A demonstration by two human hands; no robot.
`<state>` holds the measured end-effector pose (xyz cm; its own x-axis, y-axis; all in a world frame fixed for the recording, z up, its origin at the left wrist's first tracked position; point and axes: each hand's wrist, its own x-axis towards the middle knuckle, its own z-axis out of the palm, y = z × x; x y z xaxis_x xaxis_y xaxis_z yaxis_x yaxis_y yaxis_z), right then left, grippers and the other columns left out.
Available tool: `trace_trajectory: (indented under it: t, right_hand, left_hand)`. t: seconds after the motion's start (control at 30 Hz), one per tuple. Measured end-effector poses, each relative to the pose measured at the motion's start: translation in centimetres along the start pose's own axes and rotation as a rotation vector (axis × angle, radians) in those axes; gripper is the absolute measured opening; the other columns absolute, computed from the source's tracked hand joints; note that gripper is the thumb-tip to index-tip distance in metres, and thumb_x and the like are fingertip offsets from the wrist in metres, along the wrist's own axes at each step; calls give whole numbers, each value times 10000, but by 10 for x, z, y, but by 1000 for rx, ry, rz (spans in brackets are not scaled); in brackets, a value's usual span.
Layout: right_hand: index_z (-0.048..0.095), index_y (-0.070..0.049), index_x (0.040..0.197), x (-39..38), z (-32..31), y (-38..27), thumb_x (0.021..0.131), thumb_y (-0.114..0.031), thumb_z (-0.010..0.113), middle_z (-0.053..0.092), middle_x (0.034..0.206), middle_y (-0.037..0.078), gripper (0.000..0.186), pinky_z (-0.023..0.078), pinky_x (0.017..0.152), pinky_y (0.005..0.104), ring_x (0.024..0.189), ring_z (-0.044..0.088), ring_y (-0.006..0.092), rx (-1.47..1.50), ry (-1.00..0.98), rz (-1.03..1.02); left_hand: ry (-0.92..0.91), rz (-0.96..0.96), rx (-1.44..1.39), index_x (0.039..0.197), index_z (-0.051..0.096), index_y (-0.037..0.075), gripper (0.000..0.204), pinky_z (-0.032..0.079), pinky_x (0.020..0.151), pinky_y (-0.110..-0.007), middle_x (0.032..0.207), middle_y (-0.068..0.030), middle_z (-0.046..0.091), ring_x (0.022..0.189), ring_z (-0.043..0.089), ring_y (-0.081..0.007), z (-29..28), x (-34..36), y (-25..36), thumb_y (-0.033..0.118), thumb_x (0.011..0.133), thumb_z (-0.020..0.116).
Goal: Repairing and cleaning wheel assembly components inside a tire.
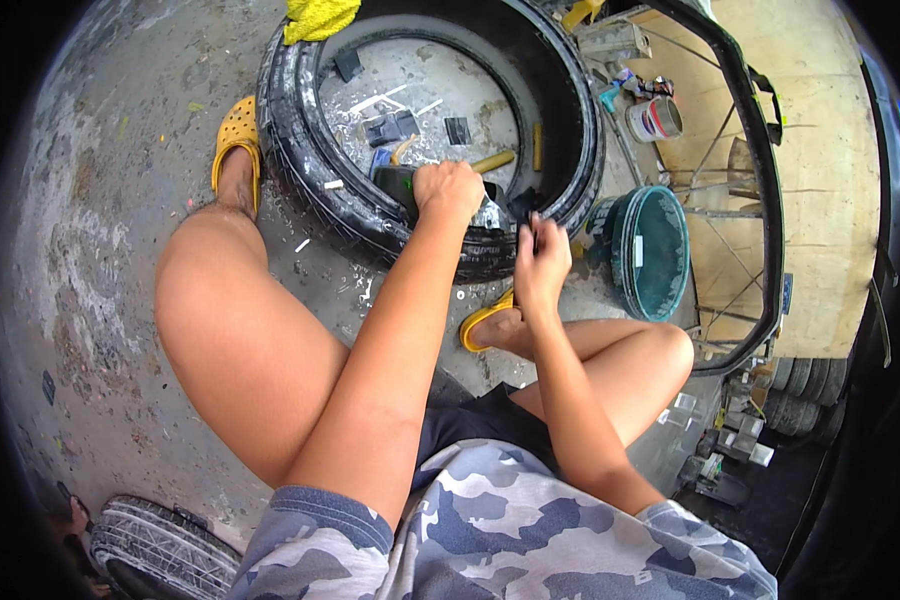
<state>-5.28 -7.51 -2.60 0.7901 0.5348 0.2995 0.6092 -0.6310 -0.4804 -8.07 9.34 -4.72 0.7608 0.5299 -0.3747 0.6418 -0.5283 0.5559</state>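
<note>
A big black tyre (305, 190) lies on its side on the floor in front of me, dusted with white. Over its near rim, my left hand (448, 188) is closed in a fist. Against that fist sits a bulky dark object (396, 186) with a small green mark; my fingers cover the rest of it. My right hand (543, 260) is closed at the tyre's near right edge, its thumb on top, and a bit of something dark shows at its fingers. Inside the tyre ring are black square patches (457, 131), white strips and a yellow-brown stick (492, 162).
A yellow cloth (320, 18) hangs on the tyre's far left. To the right stand a green bucket (660, 250), a white pail (655, 120) and a black frame (773, 200) before a wooden panel (820, 150). Another tyre (155, 545) lies at lower left, near part of another person.
</note>
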Motion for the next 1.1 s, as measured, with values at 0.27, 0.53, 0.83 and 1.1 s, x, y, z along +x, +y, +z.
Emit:
trace_trajectory:
  t: [0.27, 0.53, 0.83, 1.1]
  right_hand:
    - [577, 24, 1049, 8, 14, -4, 799, -7, 580, 493, 875, 215, 252, 416, 751, 440, 852, 481, 379, -142, -4, -223]
    - [610, 22, 928, 48, 21, 19, 805, -58, 606, 574, 850, 206, 147, 442, 735, 433, 799, 548, 358, -66, 23, -34]
    - [581, 13, 953, 20, 13, -7, 807, -36, 591, 529, 893, 197, 154, 432, 760, 447, 852, 517, 369, -139, -1, -242]
    - [583, -41, 1085, 39, -21, 36, 859, -74, 602, 553, 669, 6, 229, 408, 527, 253, 572, 498, 92, 558, -124, 432]
  left_hand:
    - [-28, 13, -7, 956, 701, 63, 410, 487, 840, -385, 995, -172, 670, 954, 647, -290, -5, -3, 13, 350, 906, 413]
    - [4, 8, -21, 925, 705, 54, 425, 490, 832, -384, 970, -173, 675, 935, 652, -288, 4, 3, 17, 346, 904, 397]
    - [-29, 25, 25, 948, 701, 56, 425, 489, 834, -379, 978, -155, 679, 941, 652, -280, -2, 0, 16, 350, 912, 396]
    - [22, -8, 50, 938, 712, 99, 389, 498, 797, -359, 963, -125, 689, 920, 661, -250, 4, -2, 8, 319, 901, 394]
